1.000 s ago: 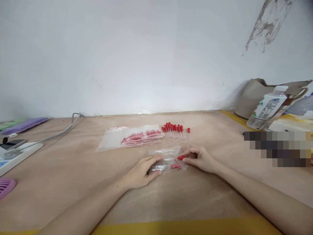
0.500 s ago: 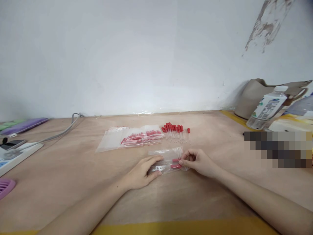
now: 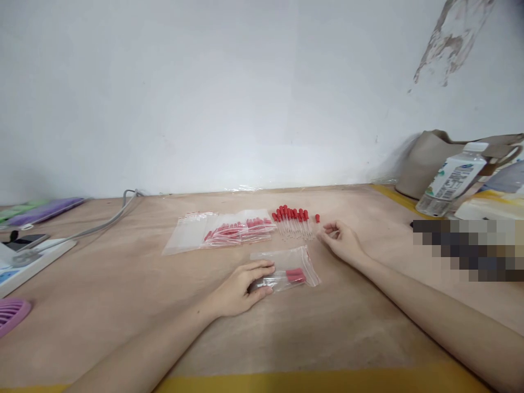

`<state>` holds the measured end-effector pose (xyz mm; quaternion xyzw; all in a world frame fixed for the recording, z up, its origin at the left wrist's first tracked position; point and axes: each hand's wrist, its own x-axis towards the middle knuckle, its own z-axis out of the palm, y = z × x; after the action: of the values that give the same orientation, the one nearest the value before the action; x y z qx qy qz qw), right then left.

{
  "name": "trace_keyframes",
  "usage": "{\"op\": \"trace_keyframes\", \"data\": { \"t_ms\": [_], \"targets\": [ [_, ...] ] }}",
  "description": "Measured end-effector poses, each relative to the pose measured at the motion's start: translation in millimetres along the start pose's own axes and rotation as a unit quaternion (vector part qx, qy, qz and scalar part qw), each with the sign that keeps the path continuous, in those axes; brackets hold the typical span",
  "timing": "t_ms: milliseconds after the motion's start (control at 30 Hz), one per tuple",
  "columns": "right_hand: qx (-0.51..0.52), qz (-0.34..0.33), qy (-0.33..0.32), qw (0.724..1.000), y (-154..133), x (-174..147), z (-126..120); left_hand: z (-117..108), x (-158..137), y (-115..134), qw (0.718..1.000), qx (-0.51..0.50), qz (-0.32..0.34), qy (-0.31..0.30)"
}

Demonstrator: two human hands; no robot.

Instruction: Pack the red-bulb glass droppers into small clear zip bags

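Note:
A clear zip-lock bag (image 3: 280,256) lies flat on the table with a few red-bulbed droppers (image 3: 295,275) inside, bulbs toward its red-lined mouth at the right. My left hand (image 3: 245,286) holds down the bag's left end, thumb on the near side and fingers on the far side. Beyond the bag, my right hand (image 3: 339,240) hovers low over the table, fingers loosely curled with a gap to the thumb. Its fingertips are beside a single dropper (image 3: 317,219), whose thin clear stem is hard to make out. Left of that lies a row of several droppers (image 3: 292,214).
Filled zip-lock bags (image 3: 229,233) overlap flat bags (image 3: 186,234) behind my left hand. On the left are a power strip (image 3: 49,256), a grey cable (image 3: 110,221) and a purple pouch (image 3: 47,212). A water bottle (image 3: 452,180) leans by a grey-brown container (image 3: 417,164) at the right.
My right hand has left the bag's mouth and moved away and to the right, over to the single dropper. My left hand has stayed on the bag.

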<state>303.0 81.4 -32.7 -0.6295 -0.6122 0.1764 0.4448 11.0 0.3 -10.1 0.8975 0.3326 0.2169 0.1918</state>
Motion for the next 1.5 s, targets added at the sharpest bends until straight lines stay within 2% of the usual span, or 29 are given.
{"op": "trace_keyframes", "data": {
  "t_ms": [67,167,267,367,533,600,700,867,1033,1100,1200,1267,1400,1500],
  "targets": [
    [-0.054,0.033,0.030,0.998,7.7,21.5,4.5,-0.1,-0.1,-0.4,1.000,-0.003,-0.001,-0.001],
    [-0.103,0.093,0.017,0.990,10.0,48.2,11.6,-0.5,-0.4,0.0,1.000,-0.004,-0.003,-0.003],
    [-0.102,0.119,-0.011,0.988,7.0,65.4,14.5,-1.0,-0.6,0.9,1.000,-0.001,-0.003,-0.003],
    [-0.076,0.116,-0.025,0.990,2.7,68.6,9.6,-0.9,-0.8,1.1,1.000,0.003,-0.001,-0.003],
    [0.028,0.075,-0.046,0.996,-8.7,30.4,-4.1,0.4,-1.3,-0.1,1.000,0.011,-0.004,-0.005],
    [0.179,0.068,-0.049,0.980,-14.2,6.4,-5.2,0.6,-1.3,-0.4,1.000,0.013,-0.005,-0.004],
    [0.301,0.069,-0.039,0.950,-21.2,-23.8,-1.8,0.6,-1.0,-0.4,1.000,0.014,-0.005,0.002],
    [0.363,0.069,-0.032,0.929,-26.7,-44.9,7.5,0.3,-0.4,0.1,1.000,0.006,-0.007,0.005],
    [0.391,0.103,-0.079,0.911,-21.9,-48.5,6.5,-0.8,-0.2,0.6,1.000,0.008,-0.013,0.000],
    [0.361,0.082,-0.131,0.920,-17.6,-48.1,-1.0,-1.1,-0.6,1.1,1.000,0.010,-0.015,-0.001],
    [0.254,0.018,-0.241,0.936,-12.2,-46.1,-16.3,-1.1,-1.1,1.6,1.000,0.010,-0.019,-0.004],
    [0.183,-0.037,-0.285,0.940,-11.0,-44.2,-24.0,-0.7,-1.2,1.4,1.000,0.012,-0.020,-0.005],
    [0.129,-0.171,-0.275,0.937,-15.1,-42.0,-23.4,0.0,-0.8,0.5,1.000,0.018,-0.018,-0.002],
    [0.131,-0.199,-0.251,0.938,-19.0,-41.6,-13.7,-0.1,-0.4,0.3,1.000,0.018,-0.015,-0.001]
  ]
}}
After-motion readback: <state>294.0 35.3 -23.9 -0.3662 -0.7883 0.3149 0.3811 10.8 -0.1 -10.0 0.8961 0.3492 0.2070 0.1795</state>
